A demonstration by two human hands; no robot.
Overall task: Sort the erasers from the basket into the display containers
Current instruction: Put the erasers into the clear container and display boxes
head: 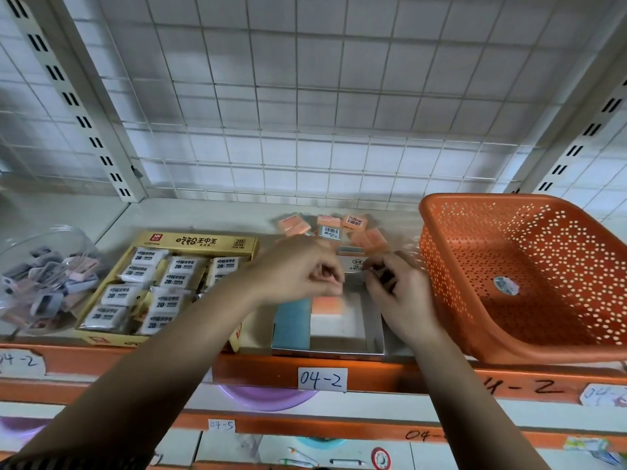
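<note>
Your left fingers (327,278) were curled in towards the thumb. The blur hid whether they pinched anything, so I cannot tell. Your right fingers (376,269) were curled too, with a dark smear beneath them that I cannot make out, so their hold is just as unclear. The two sets of fingertips were near each other, above the back part of the small open grey cardboard box (325,351). Your left hand (295,269) came in from its left side and your right hand (400,293) from its right.

Inside that box a blue rectangular block (291,320) lay along the left wall. Just beside it was a white block with a peach top (334,317). Behind your hands, a loose cluster of peach wrapped erasers (354,221) lay on the white shelf (203,213), one of them showing a barcode label.

Left of the grey box stood the yellow cardboard display box (200,241), filled with white wrapped erasers marked 2B (179,266). Further left was the clear round plastic tub (68,235), which held small grey and pink pieces.

On your right, the orange perforated plastic basket (451,266) sat tilted, its opening turned towards you, with its near wall just beside your right hand. A round barcode sticker (505,286) lay on its floor. The shelf's orange front strip (390,371) carried a paper label reading 04-2 (322,379), and a white wire grid panel (322,96) rose behind.
</note>
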